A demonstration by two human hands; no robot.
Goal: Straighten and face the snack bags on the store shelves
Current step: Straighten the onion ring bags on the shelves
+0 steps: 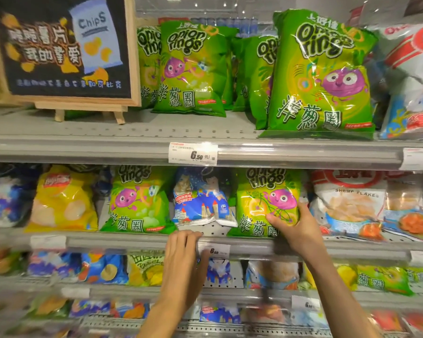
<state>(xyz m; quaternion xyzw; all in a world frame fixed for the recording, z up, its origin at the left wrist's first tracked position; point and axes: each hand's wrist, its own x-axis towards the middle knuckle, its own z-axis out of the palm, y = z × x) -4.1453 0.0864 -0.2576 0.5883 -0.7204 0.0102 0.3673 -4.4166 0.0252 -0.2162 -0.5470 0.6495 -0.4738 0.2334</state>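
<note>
Bag: as it stood upright, the green onion-ring bag (pixel 266 203) was gripped by the right hand (pixel 296 224) (lower corner).
Left hand (pixel 183 250): laid open-fingered on the shelf rail (pixel 132 241), lower-left of it.

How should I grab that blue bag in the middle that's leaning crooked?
Hold the blue bag by its two side edges, reaching straight in from the front. It leans tilted between the green bags, its bottom seam lifted, so gripping both sides probably lets you stand it upright.

Green onion rings bag (pixel 266 203) stands upright, facing front, near the middle shelf's (pixel 132 241) front edge.
</note>
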